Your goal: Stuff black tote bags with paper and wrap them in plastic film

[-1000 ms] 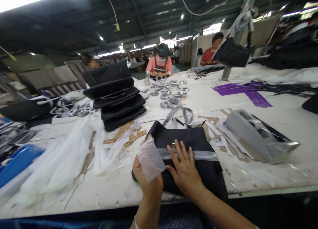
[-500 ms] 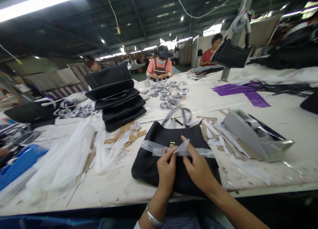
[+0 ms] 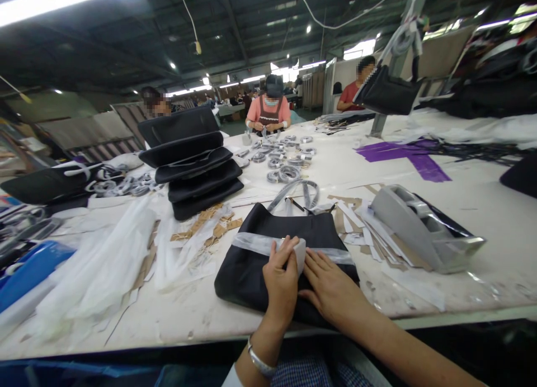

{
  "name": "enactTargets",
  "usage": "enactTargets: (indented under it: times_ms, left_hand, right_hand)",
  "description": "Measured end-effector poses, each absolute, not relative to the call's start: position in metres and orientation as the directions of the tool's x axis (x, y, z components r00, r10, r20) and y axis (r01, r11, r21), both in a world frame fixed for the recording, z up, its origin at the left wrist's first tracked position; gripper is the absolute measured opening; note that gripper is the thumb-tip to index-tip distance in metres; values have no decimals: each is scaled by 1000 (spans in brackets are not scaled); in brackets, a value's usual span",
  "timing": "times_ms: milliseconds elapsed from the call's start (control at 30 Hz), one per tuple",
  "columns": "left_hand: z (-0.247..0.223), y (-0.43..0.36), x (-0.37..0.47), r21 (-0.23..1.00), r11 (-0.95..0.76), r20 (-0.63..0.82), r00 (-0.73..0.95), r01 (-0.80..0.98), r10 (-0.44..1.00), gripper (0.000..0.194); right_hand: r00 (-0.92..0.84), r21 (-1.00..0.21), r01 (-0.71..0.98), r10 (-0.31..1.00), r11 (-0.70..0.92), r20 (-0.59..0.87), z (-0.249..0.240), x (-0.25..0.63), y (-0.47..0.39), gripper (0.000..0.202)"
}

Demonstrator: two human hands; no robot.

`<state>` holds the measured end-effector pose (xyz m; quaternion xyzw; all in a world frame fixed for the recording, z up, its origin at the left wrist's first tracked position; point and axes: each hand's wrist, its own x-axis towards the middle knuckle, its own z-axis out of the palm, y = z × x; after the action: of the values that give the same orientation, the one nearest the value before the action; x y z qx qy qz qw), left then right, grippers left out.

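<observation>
A black handbag lies on the table in front of me, with a translucent plastic strip across its front. Its wrapped handles stick up at the far side. My left hand is over the middle of the strip, fingers bent and close together against a small whitish translucent sheet. The metal clasp is hidden under these fingers. My right hand lies flat on the bag beside the sheet, fingers stretched out over the strip's lower edge.
A grey tape dispenser stands right of paper strips. To the left are stacked black bags, brown tags and white plastic sheets. Wrapped coils lie farther back, before a co-worker. Purple material lies right.
My right hand has gone from holding up a corner of the sheet to lying flat on the bag. My left fingers have moved up over the clasp, covering it.
</observation>
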<state>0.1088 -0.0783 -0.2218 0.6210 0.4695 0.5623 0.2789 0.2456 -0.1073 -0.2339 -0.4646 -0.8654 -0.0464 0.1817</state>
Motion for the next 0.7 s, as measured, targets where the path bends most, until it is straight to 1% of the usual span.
enactTargets:
  times_ms: [100,167,267,367,467,533,600,633,700]
  left_hand:
    - [-221,-77,118,903,-352,379,-69,244,923,27]
    - [-222,-77,120,927,-296,316,-57,229,947,23]
    - [-222,-79,117,942,-252,265,-30,223,964,23]
    - [-224,-80,114,924,-293,299,11,246,954,22]
    - [-229,-80,114,897,-345,345,52,277,937,22]
    - [-233,-80,115,883,-360,355,72,301,932,22]
    - [-236,-79,116,871,-375,363,98,317,927,24]
    - [-237,-79,117,866,-384,367,113,320,923,25]
    - [-238,-78,117,858,-403,379,137,318,915,26]
  right_hand:
    - [-495,-162,805,796,571,348,-232,250,-108,58]
    - [-488,-251,770,795,586,361,-230,256,-108,55]
    - [-444,-416,696,806,585,390,-222,264,-109,40]
    - [-299,-604,621,863,500,407,-211,268,-110,30]
    - [-126,-760,539,927,363,353,-197,268,-111,26]
    - [-36,-846,466,961,260,275,-188,269,-110,29]
    - [27,-900,408,983,154,181,-179,271,-109,42]
    - [45,-908,403,989,113,143,-176,272,-107,50]
    - [54,-888,455,993,67,103,-170,274,-102,62]
